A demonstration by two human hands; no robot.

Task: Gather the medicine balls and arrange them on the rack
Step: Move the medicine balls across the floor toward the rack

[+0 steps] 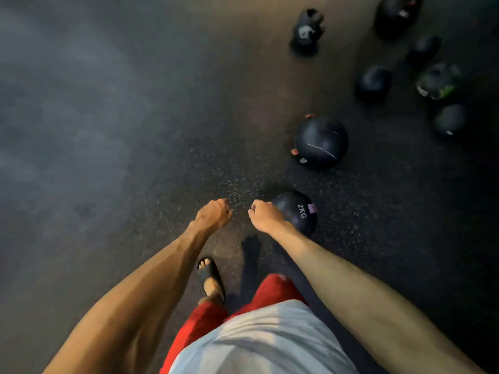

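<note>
left hand: arm extended forward and down, fingers curled into a loose fist, nothing held.
right hand: just beside the left, fingers likewise curled in, empty; it overlaps the near edge of the 2kg ball in the view, but whether it touches the ball cannot be told.
2kg ball: dark medicine ball marked "2kg" with a small purple tag, on the floor right at the right hand.
large ball: dark, with pale scuff lines and orange tabs at its rim; beyond the right hand, apart from the 2kg ball.
further balls, far right of the hands, blurred: one dark ball; a green-marked ball beside it; a grey ball nearer; a small dark ball farther out.
two dark objects with white markings and: farthest out, too blurred to identify.
floor: dark speckled rubber.
below the hands: foot in black sandal, red shorts, pale shirt.
</note>
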